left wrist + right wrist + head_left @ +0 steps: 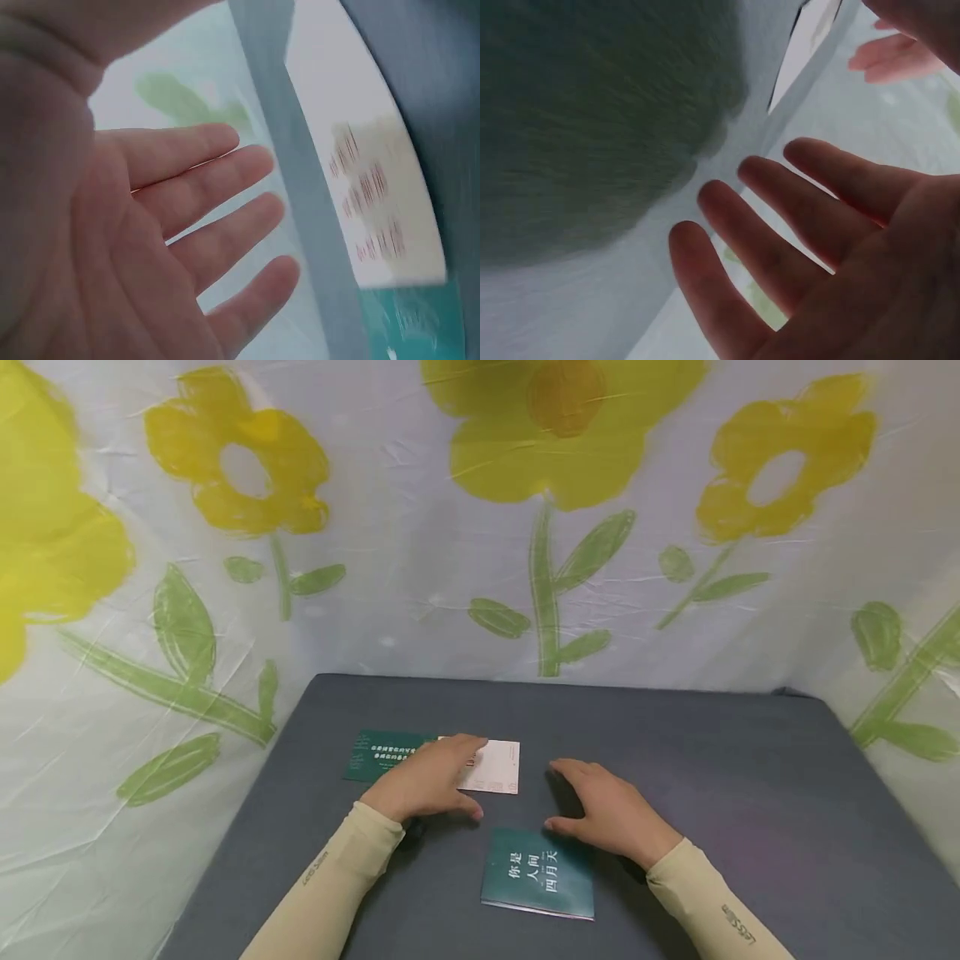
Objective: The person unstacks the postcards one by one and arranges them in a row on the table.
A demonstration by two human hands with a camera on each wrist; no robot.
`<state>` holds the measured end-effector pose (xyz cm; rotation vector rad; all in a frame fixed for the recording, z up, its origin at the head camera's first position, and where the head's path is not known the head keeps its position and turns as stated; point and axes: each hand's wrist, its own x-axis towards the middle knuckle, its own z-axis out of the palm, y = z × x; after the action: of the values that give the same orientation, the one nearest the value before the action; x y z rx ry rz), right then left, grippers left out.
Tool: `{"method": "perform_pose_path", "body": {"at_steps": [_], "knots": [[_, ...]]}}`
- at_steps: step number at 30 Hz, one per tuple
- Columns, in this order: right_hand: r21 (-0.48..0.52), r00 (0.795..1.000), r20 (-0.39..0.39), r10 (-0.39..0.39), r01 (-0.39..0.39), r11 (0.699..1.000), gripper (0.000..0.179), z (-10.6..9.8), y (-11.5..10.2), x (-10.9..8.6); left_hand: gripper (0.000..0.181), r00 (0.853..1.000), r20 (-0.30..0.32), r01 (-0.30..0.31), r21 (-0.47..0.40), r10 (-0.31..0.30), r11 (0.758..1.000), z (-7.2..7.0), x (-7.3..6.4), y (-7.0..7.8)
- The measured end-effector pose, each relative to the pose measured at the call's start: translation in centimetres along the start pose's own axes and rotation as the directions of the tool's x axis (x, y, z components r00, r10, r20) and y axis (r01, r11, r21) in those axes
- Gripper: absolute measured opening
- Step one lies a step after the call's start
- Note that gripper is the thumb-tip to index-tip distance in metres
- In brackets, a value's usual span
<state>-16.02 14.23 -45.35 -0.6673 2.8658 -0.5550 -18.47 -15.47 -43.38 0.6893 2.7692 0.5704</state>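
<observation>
Two hands reach over a gray cloth-covered table (pixel 765 827), where three printed paper items show: one green card (pixel 381 756), one white card (pixel 501 767) and one green booklet (pixel 538 878). Seven white Chinese characters stand in three lines on the booklet, which lies at the near middle, between the forearms. Farther off and to the left, the two cards form a row, green on the left, white on the right; they meet, though whether one overlaps the other cannot be told.

Four fingers of the left hand (pixel 435 777) are extended and released above the white card, hiding part of it. Relaxed and slightly bent, the fingers of the right hand (pixel 617 814) grasp nothing; its thumb is at the booklet's far edge, contact uncertain.

A gap separates the white card's near edge from the booklet, and another parts the hands. The green card lies nearer the table's left edge than its right; the widest room runs right of the right hand. Behind the far edge hangs a white backdrop (pixel 390 560) with four yellow flowers. Two beige sleeves (pixel 326 881) cover the forearms.
</observation>
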Motion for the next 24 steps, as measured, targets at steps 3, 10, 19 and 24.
{"method": "perform_pose_path", "body": {"at_steps": [3, 10, 19, 24], "knots": [[0.01, 1.0, 0.019, 0.0, 0.0, 1.0, 0.086, 0.4, -0.2, -2.0, 0.103, 0.998, 0.03, -0.051, 0.031, 0.05, 0.998, 1.0, -1.5, 1.8], [0.049, 0.996, 0.088, -0.03, 0.026, 0.998, 0.095, 0.6, -1.1, -5.4, 0.107, 0.982, 0.125, -0.153, 0.105, 0.139, 0.983, 3.5, -3.6, 5.1], [-0.072, 0.991, 0.1, -0.089, 0.096, 0.993, 0.099, 1.4, -2.8, -6.2, 0.106, 0.981, 0.139, -0.159, 0.194, 0.133, 0.968, 4.2, -4.1, 6.7], [-0.094, 0.993, 0.082, -0.085, 0.092, 0.991, 0.094, 1.7, -3.2, -6.4, 0.103, 0.979, 0.149, -0.172, 0.217, 0.141, 0.961, 4.8, -4.1, 6.8]]}}
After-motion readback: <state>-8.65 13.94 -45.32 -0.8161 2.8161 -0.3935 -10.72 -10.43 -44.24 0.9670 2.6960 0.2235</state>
